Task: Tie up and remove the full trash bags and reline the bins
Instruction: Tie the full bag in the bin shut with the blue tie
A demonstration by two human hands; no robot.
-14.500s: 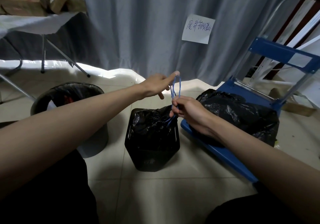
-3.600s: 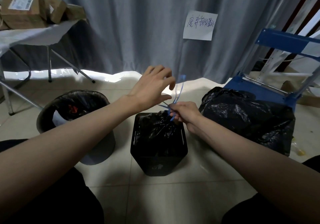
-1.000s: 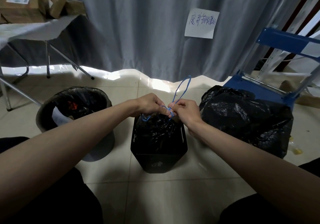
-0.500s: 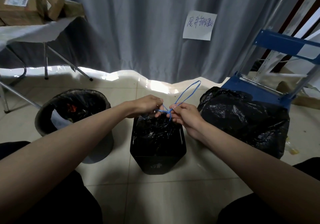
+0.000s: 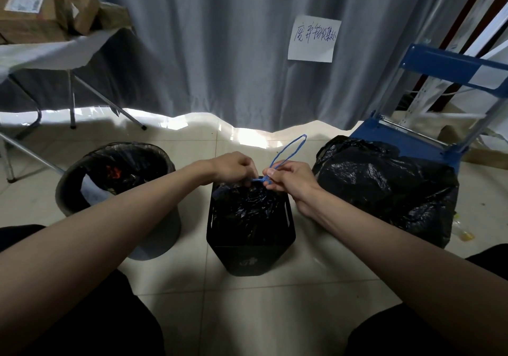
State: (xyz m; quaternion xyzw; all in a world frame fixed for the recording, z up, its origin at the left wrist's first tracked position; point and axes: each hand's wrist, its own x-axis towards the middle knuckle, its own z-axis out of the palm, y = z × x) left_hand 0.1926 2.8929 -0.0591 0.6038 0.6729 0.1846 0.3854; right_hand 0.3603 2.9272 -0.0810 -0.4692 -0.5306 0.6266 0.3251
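Note:
A small black bin (image 5: 255, 256) stands on the floor in front of me with a full black trash bag (image 5: 247, 204) gathered at its top. My left hand (image 5: 233, 167) and my right hand (image 5: 288, 175) meet just above the bag, each pinching the blue drawstring (image 5: 288, 149). A short stretch of the string runs taut between my fingers. One loop of it sticks up and to the right from my right hand. A round grey bin (image 5: 82, 199) with a black liner and some rubbish inside stands to the left.
A big tied black bag (image 5: 390, 188) lies on a blue hand truck (image 5: 412, 141) to the right. Grey curtain (image 5: 220, 53) with a paper note (image 5: 313, 38) hangs behind. A folding table (image 5: 41, 53) with cardboard boxes stands far left. My dark-clothed knees frame the tiled floor.
My hands have stayed together over the small bin, drawing the blue string tight between them. The free loop has shifted slightly, still rising to the right.

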